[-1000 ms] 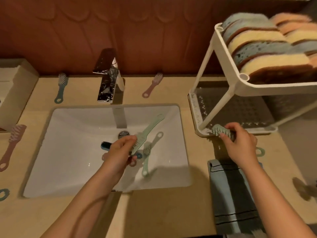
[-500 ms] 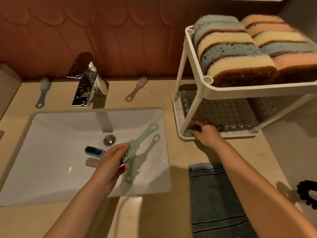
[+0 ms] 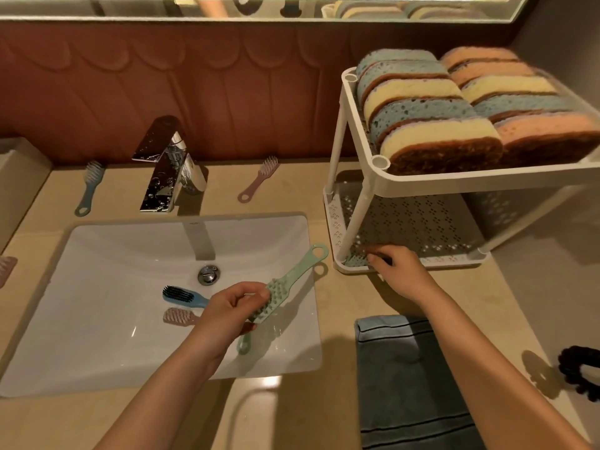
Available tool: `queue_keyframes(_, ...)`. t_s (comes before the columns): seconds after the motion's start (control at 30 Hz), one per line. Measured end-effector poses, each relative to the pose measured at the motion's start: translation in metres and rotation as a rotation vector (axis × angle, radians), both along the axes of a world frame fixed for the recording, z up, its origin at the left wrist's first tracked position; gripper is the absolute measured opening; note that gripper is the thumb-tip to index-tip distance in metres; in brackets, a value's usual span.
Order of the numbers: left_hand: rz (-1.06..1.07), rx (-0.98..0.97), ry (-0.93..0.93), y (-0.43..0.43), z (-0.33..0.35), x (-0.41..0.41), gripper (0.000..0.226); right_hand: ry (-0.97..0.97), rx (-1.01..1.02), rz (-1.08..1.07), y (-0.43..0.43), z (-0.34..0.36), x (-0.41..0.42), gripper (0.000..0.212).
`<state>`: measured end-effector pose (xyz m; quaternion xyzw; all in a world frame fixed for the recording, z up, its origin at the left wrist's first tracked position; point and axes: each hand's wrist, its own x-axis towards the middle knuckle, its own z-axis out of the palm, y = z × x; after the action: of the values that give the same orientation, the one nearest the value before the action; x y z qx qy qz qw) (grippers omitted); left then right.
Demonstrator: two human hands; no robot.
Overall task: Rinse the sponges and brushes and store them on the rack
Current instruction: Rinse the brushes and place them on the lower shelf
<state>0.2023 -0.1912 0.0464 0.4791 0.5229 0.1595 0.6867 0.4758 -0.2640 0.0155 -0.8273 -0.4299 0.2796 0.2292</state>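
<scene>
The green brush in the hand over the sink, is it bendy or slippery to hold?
Probably stiff: the green brush sticks out straight past the left hand, which holds only its bristle end, and the handle doesn't droop. It looks light, since a few fingers carry it. It may be slippery, as it is smooth plastic held over the sink.

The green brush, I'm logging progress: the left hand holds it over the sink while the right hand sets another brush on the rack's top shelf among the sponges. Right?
Not quite. The head view shows the right hand setting its brush on the rack's bottom shelf, not the top one, where the sponges sit. The left hand does hold the green brush over the sink.
</scene>
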Motion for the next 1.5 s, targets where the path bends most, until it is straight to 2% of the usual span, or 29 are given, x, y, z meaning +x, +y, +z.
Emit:
queue_keyframes(0.13, -0.104, 0.064, 0.037, 0.001, -0.003, 0.006, 0.008, 0.059, 0.15, -0.033, -0.017, 0.026, -0.007, 0.017)
queue_keyframes(0.27, -0.235, 0.17, 0.054, 0.002, -0.002, 0.018, 0.008, 0.058, 0.297, 0.051, -0.028, 0.045, -0.034, 0.008)
queue_keyframes(0.47, -0.374, 0.26, 0.009, 0.004, 0.003, 0.041, 0.014, -0.112, 0.282, 0.352, -0.028, 0.04, -0.075, 0.044)
queue_keyframes(0.6, -0.44, 0.279, -0.019, 0.001, 0.008, 0.057, 0.015, -0.083, 0.269, 0.304, -0.034, 0.031, -0.076, 0.036)
queue_keyframes(0.7, -0.471, 0.336, 0.028, 0.0, 0.014, 0.072, 0.013, -0.1, 0.33, 0.244, -0.041, 0.03, -0.064, 0.033)
queue_keyframes(0.83, -0.445, 0.571, 0.139, 0.008, 0.023, 0.094, 0.036, -0.149, 0.265, 0.11, -0.049, 0.025, -0.03, 0.03)
queue_keyframes(0.9, -0.466, 0.672, 0.1, 0.014, 0.028, 0.106, 0.046, -0.163, 0.238, 0.042, -0.049, 0.021, -0.013, 0.028)
queue_keyframes(1.0, -0.517, 0.767, 0.02, 0.023, 0.029, 0.122, 0.034, -0.198, 0.185, -0.028, -0.043, 0.012, 0.006, 0.025)
queue_keyframes(1.1, -0.539, 0.875, 0.107, 0.029, 0.022, 0.129, 0.022, -0.23, 0.127, -0.092, -0.028, 0.003, 0.02, 0.027)
queue_keyframes(1.23, -0.566, 1.002, 0.215, 0.033, 0.019, 0.132, 0.022, -0.238, 0.062, -0.112, -0.003, -0.003, 0.029, 0.028)
queue_keyframes(1.33, -0.577, 1.046, 0.23, 0.033, 0.017, 0.132, 0.023, -0.225, 0.057, -0.058, 0.016, -0.011, 0.03, 0.028)
queue_keyframes(1.5, -0.567, 1.07, 0.235, 0.033, 0.015, 0.132, 0.023, -0.178, -0.073, 0.008, 0.037, -0.027, 0.031, 0.027)
